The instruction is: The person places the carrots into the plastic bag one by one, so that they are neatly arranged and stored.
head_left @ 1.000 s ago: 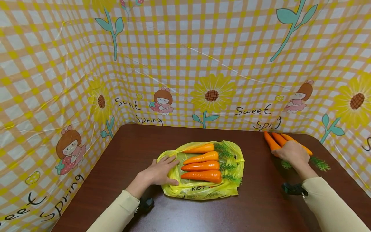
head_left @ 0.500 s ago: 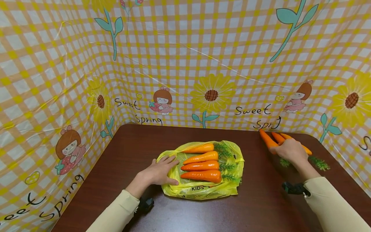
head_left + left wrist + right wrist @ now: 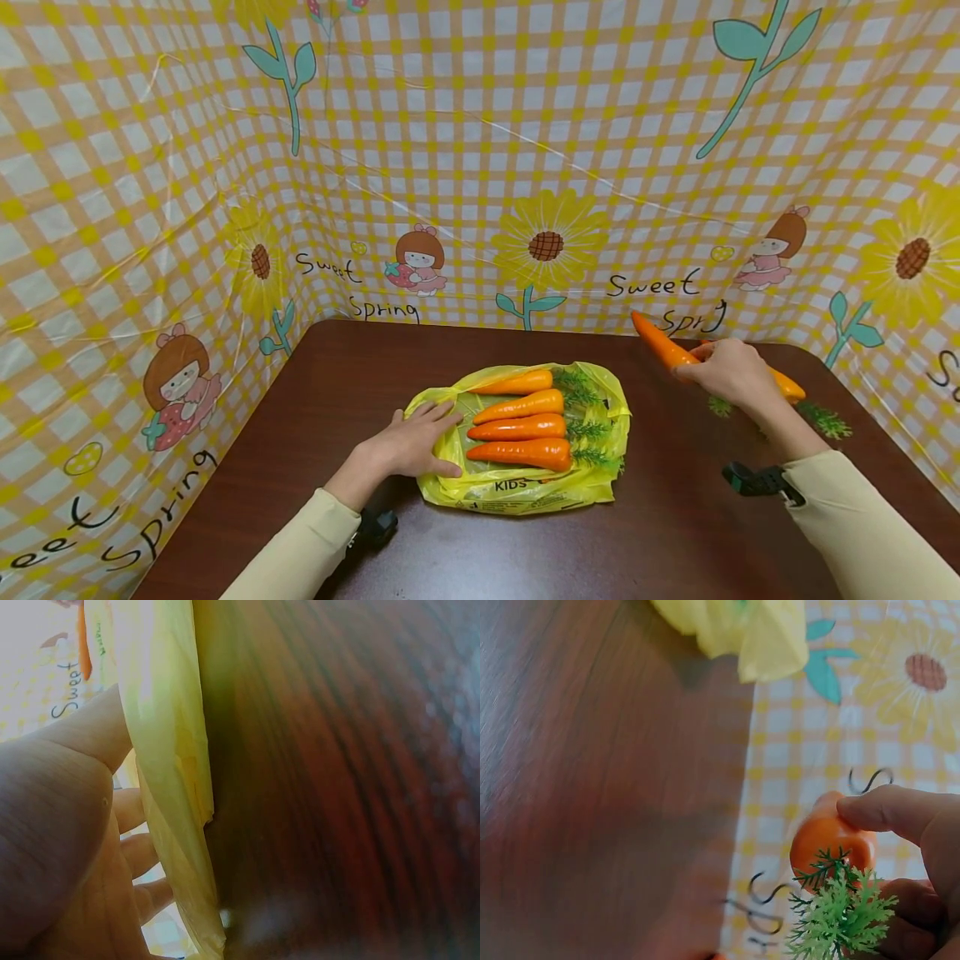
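Observation:
My right hand [image 3: 735, 372] pinches an orange carrot [image 3: 660, 340] with a green leafy top, its tip pointing toward the back wall. In the right wrist view, thumb and fingers grip the carrot's thick end [image 3: 832, 844], and the leaves [image 3: 844, 919] hang below. At the middle of the table lies a yellow plastic bag [image 3: 555, 502], open side up. Several carrots [image 3: 521, 452] rest in it side by side, tips left. My left hand [image 3: 415, 443] lies with spread fingers on the bag's left edge. The left wrist view shows thumb and fingers against the yellow plastic [image 3: 169, 750].
Behind my right hand, other carrots [image 3: 789, 387] lie at the table's back right, partly covered by the hand. The dark brown table [image 3: 360, 358] meets a checked cloth wall [image 3: 465, 167] printed with sunflowers at the back and both sides.
My right hand has lifted one carrot off the group at the back right and carried it a little to the left. The left hand and the bag have stayed in place.

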Tool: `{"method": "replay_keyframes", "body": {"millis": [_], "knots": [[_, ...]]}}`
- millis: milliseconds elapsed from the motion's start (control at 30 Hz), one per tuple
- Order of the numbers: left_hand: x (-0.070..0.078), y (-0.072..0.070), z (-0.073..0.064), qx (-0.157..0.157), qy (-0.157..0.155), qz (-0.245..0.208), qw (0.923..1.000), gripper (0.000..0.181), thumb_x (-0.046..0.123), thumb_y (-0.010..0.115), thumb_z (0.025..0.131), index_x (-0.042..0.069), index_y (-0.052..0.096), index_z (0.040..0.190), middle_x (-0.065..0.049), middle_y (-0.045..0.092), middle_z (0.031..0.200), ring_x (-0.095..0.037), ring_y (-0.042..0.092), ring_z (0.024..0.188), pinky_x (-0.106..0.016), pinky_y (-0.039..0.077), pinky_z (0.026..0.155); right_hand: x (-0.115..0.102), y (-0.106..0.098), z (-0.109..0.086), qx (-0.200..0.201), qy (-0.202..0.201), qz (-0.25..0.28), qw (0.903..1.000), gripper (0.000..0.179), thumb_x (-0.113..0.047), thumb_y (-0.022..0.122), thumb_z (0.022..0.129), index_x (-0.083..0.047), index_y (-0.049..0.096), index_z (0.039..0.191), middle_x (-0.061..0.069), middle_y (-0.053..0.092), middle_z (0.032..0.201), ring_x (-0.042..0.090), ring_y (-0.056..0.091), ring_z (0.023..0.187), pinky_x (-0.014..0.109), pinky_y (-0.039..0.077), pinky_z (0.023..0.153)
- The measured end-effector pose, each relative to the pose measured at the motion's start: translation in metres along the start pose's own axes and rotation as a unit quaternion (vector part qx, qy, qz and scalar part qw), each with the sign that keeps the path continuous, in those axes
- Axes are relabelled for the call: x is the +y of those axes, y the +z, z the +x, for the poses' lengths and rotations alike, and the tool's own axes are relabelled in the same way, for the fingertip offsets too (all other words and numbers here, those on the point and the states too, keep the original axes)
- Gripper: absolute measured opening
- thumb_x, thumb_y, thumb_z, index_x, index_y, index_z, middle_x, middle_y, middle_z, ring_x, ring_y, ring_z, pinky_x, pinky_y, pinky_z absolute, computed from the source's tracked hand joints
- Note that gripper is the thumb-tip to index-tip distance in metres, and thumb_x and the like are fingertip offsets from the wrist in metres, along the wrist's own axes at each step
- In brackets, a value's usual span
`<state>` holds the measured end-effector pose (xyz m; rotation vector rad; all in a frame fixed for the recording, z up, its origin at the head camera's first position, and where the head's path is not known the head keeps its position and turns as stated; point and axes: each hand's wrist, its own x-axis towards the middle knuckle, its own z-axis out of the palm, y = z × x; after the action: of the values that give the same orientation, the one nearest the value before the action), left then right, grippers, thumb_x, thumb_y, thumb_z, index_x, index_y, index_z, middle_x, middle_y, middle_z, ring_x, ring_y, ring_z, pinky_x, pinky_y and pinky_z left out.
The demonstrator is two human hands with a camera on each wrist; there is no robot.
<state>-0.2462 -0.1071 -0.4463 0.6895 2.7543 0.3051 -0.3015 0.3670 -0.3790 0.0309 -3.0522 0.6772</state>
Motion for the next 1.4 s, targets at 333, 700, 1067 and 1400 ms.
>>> {"method": "replay_keyframes", "body": {"millis": [333, 700, 1067, 1400], "knots": [[-0.001, 0.001, 0.001, -0.005, -0.003, 0.0, 1.0, 0.089, 0.06, 0.069, 0.088, 0.025, 0.032, 0.16, -0.002, 0.017, 0.17, -0.032, 0.017, 0.155, -0.072, 0.016, 0.115, -0.045, -0.002, -0.006, -0.011, -0.055, 0.008, 0.9984, 0.063, -0.036, 0.076, 0.085, 0.012, 0.065, 0.125, 0.011, 0.071, 0.08, 0.018, 0.053, 0.053, 0.03, 0.039, 0.053], [0.0, 0.0, 0.0, -0.004, -0.002, -0.004, 1.0, 0.089, 0.059, 0.07, 0.088, 0.025, 0.032, 0.16, -0.003, 0.017, 0.17, -0.032, 0.017, 0.155, -0.072, 0.016, 0.115, -0.079, 0.002, -0.011, -0.049, -0.11, 0.016, 0.9926, 0.05, -0.028, 0.075, 0.087, 0.001, 0.067, 0.127, 0.001, 0.053, 0.054, 0.014, 0.04, 0.039, 0.03, 0.034, 0.04], [0.0, 0.0, 0.001, -0.006, -0.002, -0.002, 1.0, 0.089, 0.06, 0.069, 0.088, 0.025, 0.031, 0.16, -0.003, 0.017, 0.17, -0.032, 0.016, 0.156, -0.072, 0.016, 0.115, -0.097, 0.013, -0.003, -0.093, -0.164, -0.008, 0.982, 0.05, -0.027, 0.078, 0.086, 0.0, 0.068, 0.128, -0.001, 0.05, 0.049, 0.011, 0.032, 0.04, 0.026, 0.03, 0.043], [0.0, 0.0, 0.001, -0.01, -0.004, -0.004, 0.9999, 0.089, 0.06, 0.069, 0.088, 0.025, 0.03, 0.16, -0.002, 0.016, 0.17, -0.032, 0.015, 0.156, -0.072, 0.015, 0.115, -0.113, 0.024, 0.007, -0.149, -0.215, -0.028, 0.9647, 0.047, -0.025, 0.077, 0.087, -0.008, 0.069, 0.13, -0.003, 0.048, 0.047, 0.009, 0.025, 0.04, 0.025, 0.027, 0.044]]}}
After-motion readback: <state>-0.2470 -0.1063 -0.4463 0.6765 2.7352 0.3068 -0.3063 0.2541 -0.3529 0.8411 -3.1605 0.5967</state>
